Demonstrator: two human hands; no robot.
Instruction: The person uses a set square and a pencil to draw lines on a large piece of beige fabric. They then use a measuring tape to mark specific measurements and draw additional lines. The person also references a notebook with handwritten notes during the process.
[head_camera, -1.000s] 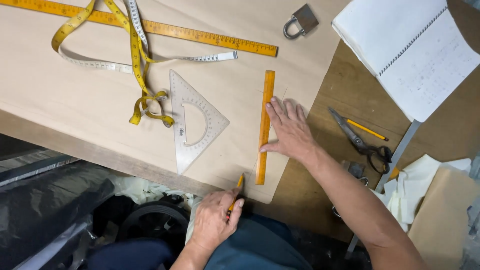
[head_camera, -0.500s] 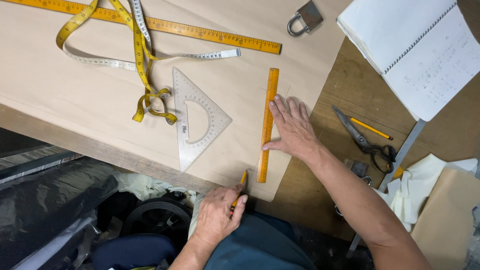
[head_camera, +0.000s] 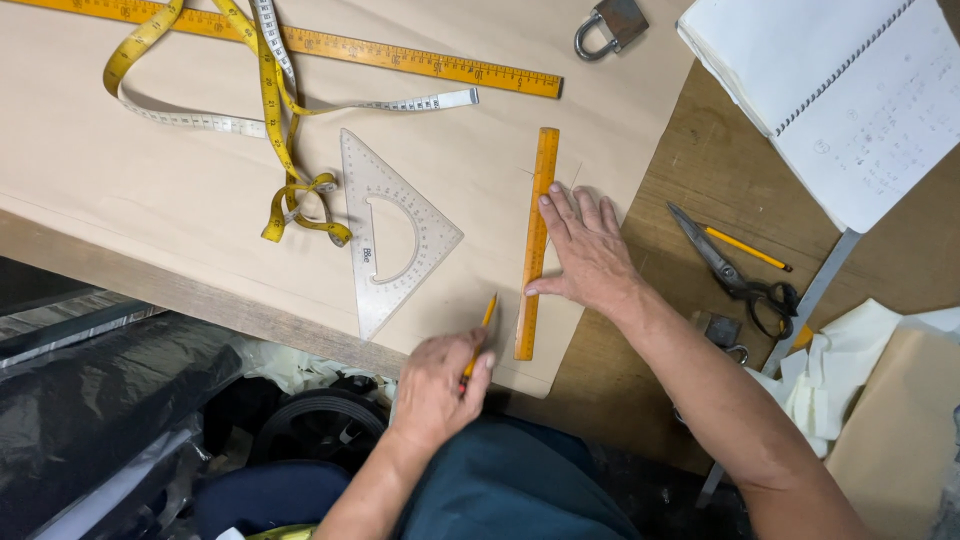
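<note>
**A:** Two hands logged. Which one is on the short orange ruler (head_camera: 533, 250)?

**B:** The right hand (head_camera: 590, 255). It lies palm down with the fingers spread a little. The fingertips and thumb rest against the ruler's right edge, pressing it onto the brown paper (head_camera: 200, 190).

**A:** Ruler axis?

**B:** The long axis runs away from the person, nearly straight up the view and tilted slightly. The near end is close to the paper's front edge.

**A:** And the left hand (head_camera: 435, 390)?

**B:** It is closed around a yellow pencil (head_camera: 480, 335), pinched between thumb and fingers. It sits at the table edge, just below and left of the ruler's near end.

**A:** Pencil tip relative to the ruler?

**B:** The tip points up and right, near the ruler's left edge at its lower third. I cannot tell whether it touches the edge or the paper.

**A:** Nearer hand?

**B:** The right hand is in contact and the left is just beside it. The clear set square (head_camera: 360, 190) lies to the left, apart from both.
</note>
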